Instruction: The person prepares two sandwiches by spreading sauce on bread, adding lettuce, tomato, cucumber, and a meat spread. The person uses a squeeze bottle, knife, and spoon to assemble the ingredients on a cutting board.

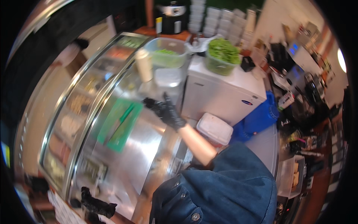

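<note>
My right hand (169, 112), in a black glove, hovers over the steel counter (137, 154) with its fingers spread and nothing in them. Beside it lies a green cutting board (131, 131), bearing a knife with a green handle (127, 112). Just beyond are a clear plastic container with a lid (167, 77) and a squeeze bottle of pale sauce (144, 65). My left hand (98, 205), also black-gloved, is at the lower left near the counter's end. Its fingers look apart and I see nothing in them, though blur hides detail. A small metal container (93, 170) sits near it.
A glass-topped ingredient case (84, 112) with several filled pans runs along the counter's far side. A tub of lettuce (223, 57) stands on a white chest freezer (221, 92). Nearby are a tub with chopped greens (167, 53), a white-lidded box (215, 127) and a blue jerrycan (261, 114).
</note>
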The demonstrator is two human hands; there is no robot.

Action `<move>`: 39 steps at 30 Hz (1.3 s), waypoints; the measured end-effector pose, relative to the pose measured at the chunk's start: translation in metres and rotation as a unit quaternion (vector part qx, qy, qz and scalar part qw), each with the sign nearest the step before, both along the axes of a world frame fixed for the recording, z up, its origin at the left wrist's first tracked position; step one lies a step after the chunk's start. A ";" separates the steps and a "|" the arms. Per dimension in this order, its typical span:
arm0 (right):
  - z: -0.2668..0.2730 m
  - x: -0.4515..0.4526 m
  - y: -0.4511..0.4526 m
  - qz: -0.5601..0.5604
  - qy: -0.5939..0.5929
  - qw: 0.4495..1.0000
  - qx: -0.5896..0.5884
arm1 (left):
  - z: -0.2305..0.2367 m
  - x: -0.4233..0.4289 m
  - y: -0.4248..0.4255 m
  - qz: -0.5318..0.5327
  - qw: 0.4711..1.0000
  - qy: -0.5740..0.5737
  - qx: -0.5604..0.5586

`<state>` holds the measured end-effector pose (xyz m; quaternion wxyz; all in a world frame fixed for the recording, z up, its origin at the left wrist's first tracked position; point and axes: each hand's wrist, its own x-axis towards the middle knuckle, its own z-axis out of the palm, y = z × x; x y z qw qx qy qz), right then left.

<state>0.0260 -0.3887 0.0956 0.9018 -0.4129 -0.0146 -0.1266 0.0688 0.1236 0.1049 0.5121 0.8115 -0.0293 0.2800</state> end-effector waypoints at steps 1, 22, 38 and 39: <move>0.000 0.010 -0.034 0.018 -0.075 0.997 0.016 | -0.014 0.023 -0.054 -0.111 0.992 -0.066 0.010; -0.086 -0.570 -0.208 -0.903 0.259 0.321 -0.123 | -0.015 -0.352 -0.729 -0.995 -0.023 0.055 0.080; -0.023 -0.953 -0.088 -0.413 0.813 0.323 -0.253 | -0.019 -0.581 -0.756 -0.908 0.090 0.404 0.060; -0.020 -0.960 -0.082 -0.428 0.796 0.340 -0.261 | -0.018 -0.584 -0.757 -0.896 0.113 0.424 0.069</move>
